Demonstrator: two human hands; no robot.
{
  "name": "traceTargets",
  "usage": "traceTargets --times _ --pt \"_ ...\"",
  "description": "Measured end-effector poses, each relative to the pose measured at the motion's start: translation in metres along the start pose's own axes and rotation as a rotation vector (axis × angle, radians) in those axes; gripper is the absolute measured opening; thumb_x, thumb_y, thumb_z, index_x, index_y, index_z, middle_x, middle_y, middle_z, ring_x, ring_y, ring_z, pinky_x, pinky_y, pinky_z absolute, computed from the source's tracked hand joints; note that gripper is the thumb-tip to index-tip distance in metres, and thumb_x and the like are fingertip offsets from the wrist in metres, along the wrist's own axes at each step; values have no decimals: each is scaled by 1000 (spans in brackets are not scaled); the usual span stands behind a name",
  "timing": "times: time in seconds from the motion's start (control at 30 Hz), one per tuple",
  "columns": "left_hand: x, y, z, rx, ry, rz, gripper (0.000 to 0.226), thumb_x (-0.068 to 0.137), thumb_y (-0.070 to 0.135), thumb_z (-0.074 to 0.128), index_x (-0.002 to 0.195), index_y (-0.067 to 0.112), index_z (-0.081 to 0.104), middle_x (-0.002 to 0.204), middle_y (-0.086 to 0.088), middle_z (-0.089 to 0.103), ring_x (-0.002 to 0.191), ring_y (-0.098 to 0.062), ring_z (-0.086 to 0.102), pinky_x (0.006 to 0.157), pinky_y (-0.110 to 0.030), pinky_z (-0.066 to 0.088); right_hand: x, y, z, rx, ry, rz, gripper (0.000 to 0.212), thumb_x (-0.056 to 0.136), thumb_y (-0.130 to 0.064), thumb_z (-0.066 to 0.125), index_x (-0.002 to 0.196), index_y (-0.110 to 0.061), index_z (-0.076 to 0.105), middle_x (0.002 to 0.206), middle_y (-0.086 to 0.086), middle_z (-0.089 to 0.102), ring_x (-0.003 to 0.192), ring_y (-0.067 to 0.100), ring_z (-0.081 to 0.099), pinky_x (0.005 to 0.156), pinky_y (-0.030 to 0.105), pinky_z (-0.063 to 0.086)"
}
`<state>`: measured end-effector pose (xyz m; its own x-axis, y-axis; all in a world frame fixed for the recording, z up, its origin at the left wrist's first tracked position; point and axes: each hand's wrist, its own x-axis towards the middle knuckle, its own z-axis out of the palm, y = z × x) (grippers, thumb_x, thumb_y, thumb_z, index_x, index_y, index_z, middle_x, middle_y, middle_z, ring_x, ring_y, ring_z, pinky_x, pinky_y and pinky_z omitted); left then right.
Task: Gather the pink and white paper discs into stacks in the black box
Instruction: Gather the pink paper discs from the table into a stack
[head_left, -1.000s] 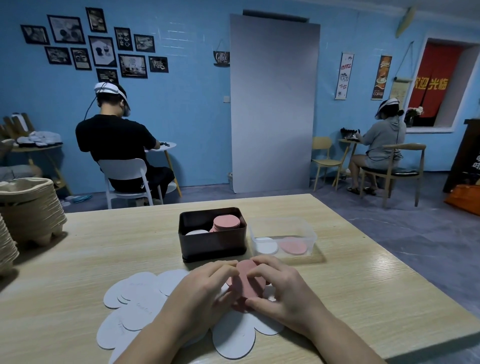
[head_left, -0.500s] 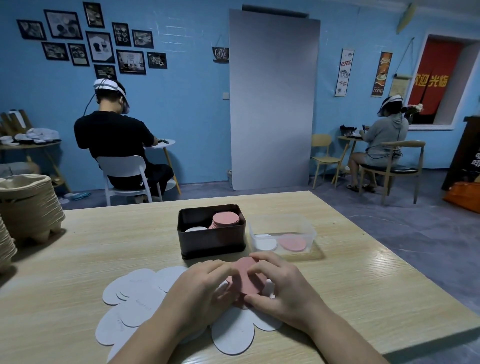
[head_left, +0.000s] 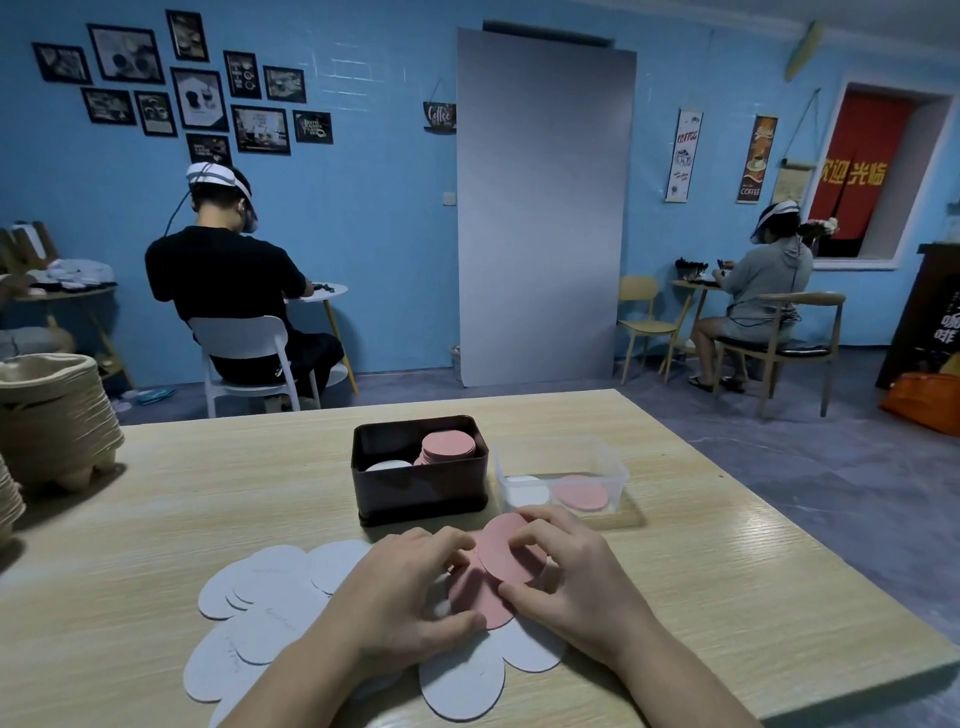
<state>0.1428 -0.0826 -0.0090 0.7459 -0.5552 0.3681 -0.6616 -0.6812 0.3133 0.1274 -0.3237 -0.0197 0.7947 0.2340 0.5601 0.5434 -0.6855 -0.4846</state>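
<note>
Nearest us, on the near side of the black box (head_left: 421, 493), both hands are on a small pile of pink discs (head_left: 506, 548) on the tabletop (head_left: 208, 493).

Left hand (head_left: 405, 597): fingers curled, tips at the pile's left edge, thumb on its near edge. It grips the pile.

Right hand (head_left: 566, 587): fingers curled over the top disc, thumb pressed on the near part of the pile. It pinches the same pile from the right.

The top disc sits tilted and offset toward the black box from the one under it. We cannot tell the number of discs in the pile.

Under and around the hands, white discs (head_left: 270, 587) lie flat, fanned and overlapping, most of them to the near left of the black box.

The black box stands open-topped just beyond the hands. In its right half is a pink stack (head_left: 448, 448) with its top near the rim. In its left half is a lower white stack (head_left: 388, 466), of which only the top shows.

Just right of the black box, close but apart, is a clear tub (head_left: 550, 457). In it a white disc (head_left: 527, 493) lies toward the box and a pink disc (head_left: 581, 493) lies away from it. We cannot tell whether more lie beneath.

Well left of the black box are stacked brown pulp trays (head_left: 52, 415).

Far beyond the black box, two seated people (head_left: 228, 280) face a blue wall (head_left: 374, 208), with a grey panel (head_left: 540, 208) between them.
</note>
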Motion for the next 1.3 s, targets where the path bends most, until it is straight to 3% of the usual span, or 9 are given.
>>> traceTargets --times 0.3,0.5,0.67,0.87,1.03,1.3 --pt "4 3 0 43 -39 -5 76 67 73 62 136 50 40 111 34 53 103 10 44 93 -22 38 1 0 2 -21 2 4 30 74 -46 78 95 -30 65 119 -18 57 113 2 56 94 28 48" --pt "9 9 5 85 9 -39 78 61 80 60 130 49 40 104 30 55 95 5 44 88 -25 40 2 0 1 -1 14 3 30 73 -39 81 97 -35 63 119 -23 56 113 1 56 93 26 49" --pt "9 12 1 118 48 -29 71 64 73 59 126 46 40 100 23 61 93 -2 50 80 -27 44 2 0 1 2 26 2 29 73 -39 80 96 -36 62 120 -31 52 113 -1 56 91 21 48" --pt "-5 -6 -13 123 180 -28 45 73 63 63 105 31 58 90 17 60 87 -11 56 75 -30 48 1 1 2 -6 36 24 34 74 -38 81 98 -42 57 123 -36 48 113 -6 54 87 7 41" --pt "-5 -5 -10 105 272 16 23 78 49 69 80 28 60 95 14 63 95 -13 61 78 -29 50 0 1 2 -21 1 22 34 74 -42 79 100 -41 58 121 -33 51 113 -5 54 90 6 39" --pt "3 3 6 168 304 192 32 83 49 74 90 17 68 123 1 66 98 -20 63 79 -32 54 -1 -3 3 -54 -93 -117 40 83 -43 74 119 -35 60 138 -14 51 128 0 47 105 15 38"
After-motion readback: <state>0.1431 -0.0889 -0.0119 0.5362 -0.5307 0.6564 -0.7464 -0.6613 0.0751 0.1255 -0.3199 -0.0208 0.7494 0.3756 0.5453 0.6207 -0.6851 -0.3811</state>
